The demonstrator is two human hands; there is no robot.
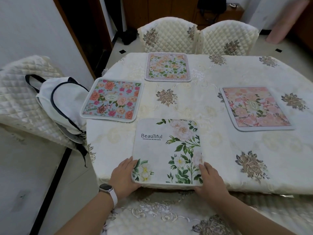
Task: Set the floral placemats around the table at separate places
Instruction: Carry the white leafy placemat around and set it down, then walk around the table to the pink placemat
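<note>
- The left grip and the right grip each clasp a near corner of the white placemat. With one grip to a corner, the mat can be squared to the seat.
- Between the two grips the mat, printed "Beautiful", lies flat on the bench. Its near edge sits at the bench's near edge, as a place setting would for whoever sits here.
- A wristwatch sits just behind the left grip.
- Ahead and left of the left grip lies the blue placemat. Its nearest corner is just beside the white mat's far-left corner, and whether they touch cannot be told.
- That blue mat faces the side chair, which carries a white drawstring bag.
- Straight ahead of both grips, well beyond the white mat, the peach-and-green placemat lies at the far edge before a quilted chair.
- Ahead and right of the right grip, well apart, rests the pink placemat.
- Four mats lie apart from one another, with no overlap. The task looks close to done, and only a last nudge and release seem left.
</note>
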